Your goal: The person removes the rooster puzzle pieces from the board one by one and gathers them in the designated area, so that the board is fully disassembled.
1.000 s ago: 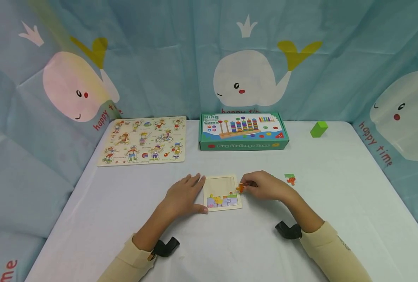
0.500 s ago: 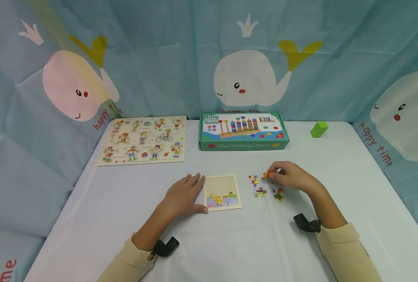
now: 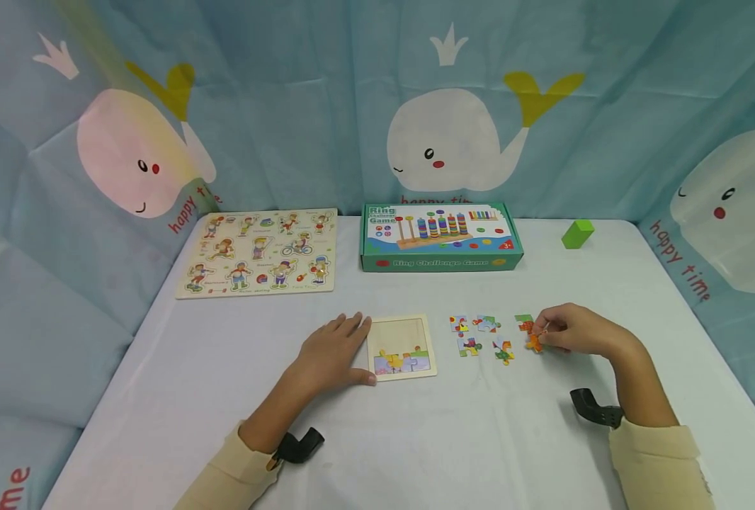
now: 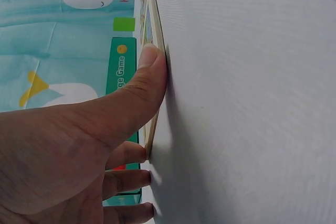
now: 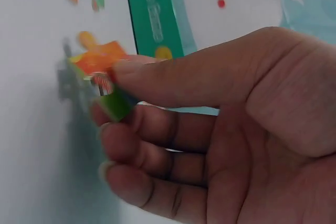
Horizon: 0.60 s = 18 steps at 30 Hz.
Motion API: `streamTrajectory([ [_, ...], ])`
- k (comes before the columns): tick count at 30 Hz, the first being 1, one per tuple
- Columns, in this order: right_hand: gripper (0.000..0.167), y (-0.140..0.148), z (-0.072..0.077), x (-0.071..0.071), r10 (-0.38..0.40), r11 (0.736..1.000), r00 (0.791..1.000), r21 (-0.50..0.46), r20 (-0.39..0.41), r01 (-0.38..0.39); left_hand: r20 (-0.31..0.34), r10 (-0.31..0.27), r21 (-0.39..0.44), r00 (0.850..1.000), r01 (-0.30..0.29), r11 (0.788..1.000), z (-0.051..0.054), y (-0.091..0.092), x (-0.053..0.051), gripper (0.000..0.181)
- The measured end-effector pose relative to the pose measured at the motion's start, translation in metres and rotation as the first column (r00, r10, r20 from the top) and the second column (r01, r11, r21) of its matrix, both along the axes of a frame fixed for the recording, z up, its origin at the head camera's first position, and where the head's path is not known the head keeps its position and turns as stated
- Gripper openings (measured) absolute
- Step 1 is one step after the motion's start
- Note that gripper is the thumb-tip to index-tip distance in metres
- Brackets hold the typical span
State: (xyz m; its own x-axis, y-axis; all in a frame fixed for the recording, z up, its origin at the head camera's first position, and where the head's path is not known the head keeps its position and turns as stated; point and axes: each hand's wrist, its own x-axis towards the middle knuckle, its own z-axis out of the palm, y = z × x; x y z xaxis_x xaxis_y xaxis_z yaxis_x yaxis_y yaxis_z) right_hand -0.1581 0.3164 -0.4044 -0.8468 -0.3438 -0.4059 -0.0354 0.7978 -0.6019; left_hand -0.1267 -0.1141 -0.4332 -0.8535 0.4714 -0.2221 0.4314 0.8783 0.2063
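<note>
whale-print curtain (image 3: 314,134): hung behind and to both sides of the work area; lettering "happy time" legible.
white-covered table (image 3: 416,439): bore all the items listed below.
sports-figure puzzle board (image 3: 256,253): lay flat at the far left, printed figures facing up.
ring challenge game box (image 3: 441,263): green, lay flat at the far middle, just right of the board.
left hand (image 3: 331,355): spread wide at the left side of the small tray, thumb against the near left corner, fingertips at the far left corner.
right hand (image 3: 575,329): thumb and finger narrowed in a pinch on one orange jigsaw piece; the other fingers bent beneath.
wooden jigsaw tray (image 3: 400,318): flat at the middle; pieces filled its lower part, bare wood showed above.
green block (image 3: 577,234): stood well apart, far right.
loose jigsaw pieces (image 3: 469,347): five in view, lying right of the tray, apart from it.
orange jigsaw piece (image 3: 533,343): between the right thumb and finger, beside the rightmost loose piece; contact between the two could not be determined.
</note>
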Motion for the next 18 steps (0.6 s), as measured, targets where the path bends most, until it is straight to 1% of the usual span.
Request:
streamTrajectory([
  [4,0.006,0.0082,-0.0029,0.0032,-0.024,0.999,0.999,0.025,0.038,0.023,-0.007,0.005,0.0,1.0,-0.005,1.0,0.0008,0.0012,0.0,0.101],
  [7,0.012,0.0099,-0.0048,0.003,-0.056,0.997,0.998,0.046,0.035,0.054,-0.009,0.008,-0.008,1.0,-0.008,1.0,0.0001,0.0011,-0.0005,0.102],
  [10,0.018,0.0108,-0.0058,0.0019,-0.071,0.996,0.997,0.059,0.02,0.069,-0.006,0.011,-0.02,1.0,-0.011,1.0,-0.0007,0.0009,-0.0008,0.102],
  [14,0.02,0.0106,-0.0073,0.001,-0.074,0.996,0.997,0.049,0.025,0.073,-0.002,0.01,-0.014,1.0,-0.01,1.0,-0.0009,0.0008,-0.0004,0.102],
  [18,0.019,0.0086,-0.0088,0.0003,-0.084,0.995,0.996,0.051,0.037,0.082,-0.001,0.007,-0.001,1.0,-0.007,1.0,-0.0005,0.0011,-0.0003,0.101],
])
